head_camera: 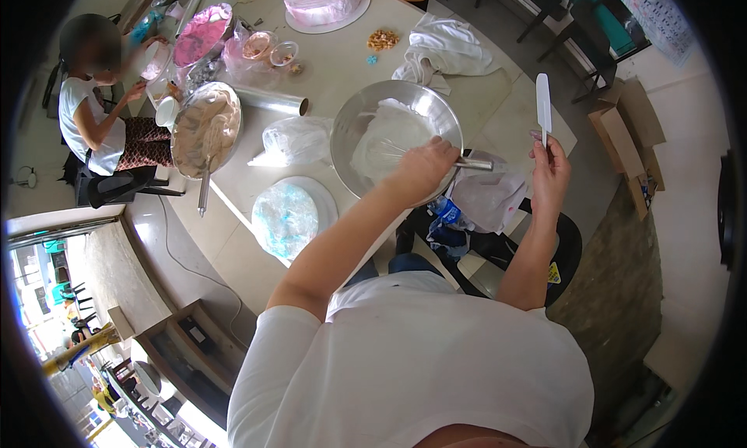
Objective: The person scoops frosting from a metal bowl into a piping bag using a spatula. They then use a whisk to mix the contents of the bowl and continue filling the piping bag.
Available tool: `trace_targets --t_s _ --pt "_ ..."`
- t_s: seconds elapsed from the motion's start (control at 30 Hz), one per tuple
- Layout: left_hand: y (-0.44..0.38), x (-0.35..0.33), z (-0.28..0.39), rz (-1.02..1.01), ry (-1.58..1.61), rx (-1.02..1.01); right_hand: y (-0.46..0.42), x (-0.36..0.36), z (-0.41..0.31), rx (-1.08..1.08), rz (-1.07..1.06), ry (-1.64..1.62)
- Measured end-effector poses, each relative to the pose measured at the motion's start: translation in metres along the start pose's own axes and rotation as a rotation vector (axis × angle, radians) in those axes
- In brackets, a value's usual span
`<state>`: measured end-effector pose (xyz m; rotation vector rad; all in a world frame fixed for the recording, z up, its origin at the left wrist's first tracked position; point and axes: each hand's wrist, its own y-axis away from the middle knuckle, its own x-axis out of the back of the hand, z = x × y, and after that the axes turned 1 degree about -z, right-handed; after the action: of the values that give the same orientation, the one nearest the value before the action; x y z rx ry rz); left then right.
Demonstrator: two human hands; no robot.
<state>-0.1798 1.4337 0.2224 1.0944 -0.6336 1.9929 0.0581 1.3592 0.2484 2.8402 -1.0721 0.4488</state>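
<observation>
My left hand (429, 163) grips the metal handle of a balloon whisk (387, 148) over a large stainless steel mixing bowl (344, 165). The whisk's wires rest in white cream (379, 127) that lies in the bowl. Out to the right, raised beyond the table's edge, my right hand (550, 165) holds a white spatula (543, 100) upright by its handle. Nearer to me, left of the bowl, a round cake (285, 221) with white and blue frosting, apparently under clear plastic, sits on a white board (327, 198).
A second bowl of light-brown cream (204, 121) holds another whisk. Beyond it are a foil roll (274, 100), a bowl of pink cream (204, 32) and a pink cake (322, 1). A white cloth (446, 48) lies behind my bowl. A seated person (96, 109) works at the left. A chair (563, 243) stands at my right.
</observation>
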Motion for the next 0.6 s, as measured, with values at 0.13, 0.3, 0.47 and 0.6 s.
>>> trace_targets --t_s 0.13,0.3,0.47,0.6 --pt "0.031 0.042 -0.017 0.371 0.115 0.126 0.006 -0.004 -0.002 0.030 0.018 -0.104" --pt "0.085 0.112 -0.027 0.725 0.547 0.259 0.020 -0.020 -0.009 0.072 -0.076 0.014" --pt "0.114 0.129 -0.013 0.903 0.776 0.289 0.038 -0.043 -0.020 0.153 -0.147 -0.011" --pt "0.115 0.101 0.002 0.811 0.725 0.445 0.052 -0.047 -0.029 0.181 -0.183 0.000"
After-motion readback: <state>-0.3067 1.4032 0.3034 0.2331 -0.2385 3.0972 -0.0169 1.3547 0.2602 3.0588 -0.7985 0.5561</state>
